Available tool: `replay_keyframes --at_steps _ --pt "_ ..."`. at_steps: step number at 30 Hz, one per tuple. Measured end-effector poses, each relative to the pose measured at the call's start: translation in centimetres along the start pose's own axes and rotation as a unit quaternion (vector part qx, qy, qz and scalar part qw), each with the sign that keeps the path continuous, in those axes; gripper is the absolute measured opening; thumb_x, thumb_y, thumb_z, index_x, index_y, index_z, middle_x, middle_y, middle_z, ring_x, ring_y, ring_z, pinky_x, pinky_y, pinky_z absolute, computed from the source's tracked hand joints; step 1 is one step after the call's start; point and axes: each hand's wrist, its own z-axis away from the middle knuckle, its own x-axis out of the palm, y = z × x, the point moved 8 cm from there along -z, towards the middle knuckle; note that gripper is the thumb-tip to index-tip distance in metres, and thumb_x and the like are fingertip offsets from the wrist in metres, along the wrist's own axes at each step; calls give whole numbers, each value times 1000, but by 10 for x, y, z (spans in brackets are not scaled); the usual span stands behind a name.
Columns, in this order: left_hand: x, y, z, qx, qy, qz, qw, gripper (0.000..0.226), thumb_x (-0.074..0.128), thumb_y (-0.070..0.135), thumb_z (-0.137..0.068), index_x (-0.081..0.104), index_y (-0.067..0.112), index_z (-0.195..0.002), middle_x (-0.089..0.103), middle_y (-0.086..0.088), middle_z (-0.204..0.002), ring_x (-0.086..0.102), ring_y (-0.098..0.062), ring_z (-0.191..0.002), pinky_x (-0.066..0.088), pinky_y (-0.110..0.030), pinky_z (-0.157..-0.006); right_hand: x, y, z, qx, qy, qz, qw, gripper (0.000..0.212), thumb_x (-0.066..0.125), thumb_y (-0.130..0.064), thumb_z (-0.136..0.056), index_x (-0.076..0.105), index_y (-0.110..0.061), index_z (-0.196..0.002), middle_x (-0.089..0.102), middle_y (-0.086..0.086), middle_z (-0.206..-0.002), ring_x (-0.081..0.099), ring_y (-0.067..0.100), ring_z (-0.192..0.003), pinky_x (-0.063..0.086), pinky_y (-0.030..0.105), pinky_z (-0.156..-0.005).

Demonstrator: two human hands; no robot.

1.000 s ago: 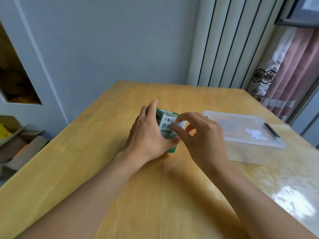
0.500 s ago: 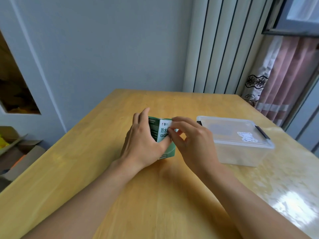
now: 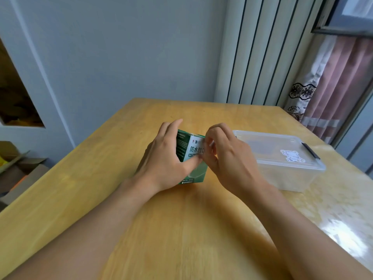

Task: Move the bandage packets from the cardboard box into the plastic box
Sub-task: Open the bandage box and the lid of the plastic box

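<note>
Upright near the middle of the wooden table (image 3: 113, 158): green-and-white cardboard box (image 3: 191, 158), gripped by left hand (image 3: 165, 164), thumb across its front, fingers curled round the far side. Right hand (image 3: 228, 156) at the box's top right edge, fingertips (image 3: 210, 144) bunched and pinching there; flap or bare edge, cannot tell. Just beside, to the right: plastic box (image 3: 282, 170), lid on, black clip (image 3: 310, 151) at its far end.

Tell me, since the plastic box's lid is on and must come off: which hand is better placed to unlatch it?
Right. The right hand is beside the plastic box, merely picking at the cardboard box. The left hand grips that carton, steadying it, farther away.
</note>
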Motion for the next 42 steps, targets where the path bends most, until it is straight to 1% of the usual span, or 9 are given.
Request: replay_keyframes --at_steps 8,18,25,28,30,33,36,38,42 --pt "7 0 -3 50 -63 81 993 90 84 40 -78 34 31 -152 46 18 -124 57 -6 -112 54 -34 -94 -27 -3 -8 -13 5 32 999 21 43 -31 -93 52 -11 -94 56 1 -94 58 27 -60 47 41 -46" --pt "19 11 4 63 -142 184 971 94 88 22 -75 33 40 -149 51 20 -128 57 -1 -114 47 -10 -89 -48 0 -11 -15 21 74 997 23 42 -29 -93 53 -9 -93 55 5 -90 55 28 -58 45 37 -44" --pt "21 18 7 69 -191 213 956 93 89 10 -73 35 34 -146 58 11 -127 58 -9 -117 55 -27 -94 -68 9 -11 15 46 51 998 9 51 -18 -91 52 -9 -92 54 6 -93 58 29 -65 48 43 -50" --pt "21 28 11 76 -196 257 943 73 82 20 -78 45 29 -140 62 13 -118 60 -8 -110 53 -24 -90 -79 20 -12 50 71 14 996 6 57 -10 -91 51 -11 -92 53 0 -93 59 23 -73 47 30 -58" --pt "25 31 12 26 -180 354 917 48 70 32 -83 55 21 -128 66 11 -102 63 -11 -95 52 -24 -80 -74 25 -11 85 75 -40 993 8 55 -12 -96 49 -15 -91 53 -3 -92 60 20 -75 46 21 -55" --pt "23 19 5 -81 -54 422 901 24 59 33 -91 63 11 -96 66 -2 -83 60 -16 -77 47 -29 -68 -55 31 -8 171 82 -217 958 6 53 -17 -102 54 -13 -97 59 3 -95 68 20 -76 59 33 -52" --pt "23 -7 6 -194 25 450 871 34 54 30 -102 66 0 -96 73 -19 -90 65 -24 -80 49 -35 -74 -37 29 -2 211 65 -364 905 27 57 -31 -99 58 -13 -119 64 -3 -118 70 12 -102 62 38 -80" --pt "25 -24 7 -257 35 461 849 36 53 32 -103 69 0 -104 74 -22 -102 66 -29 -85 50 -40 -81 -30 23 2 212 29 -356 910 40 67 -41 -89 58 -21 -123 62 -13 -125 66 6 -111 59 36 -87" --pt "31 -32 9 -314 14 490 813 31 56 34 -100 72 8 -107 76 -19 -100 68 -32 -85 49 -41 -79 -16 16 8 212 -58 -216 951 41 80 -50 -74 66 -30 -107 67 -17 -104 65 1 -89 52 19 -67"
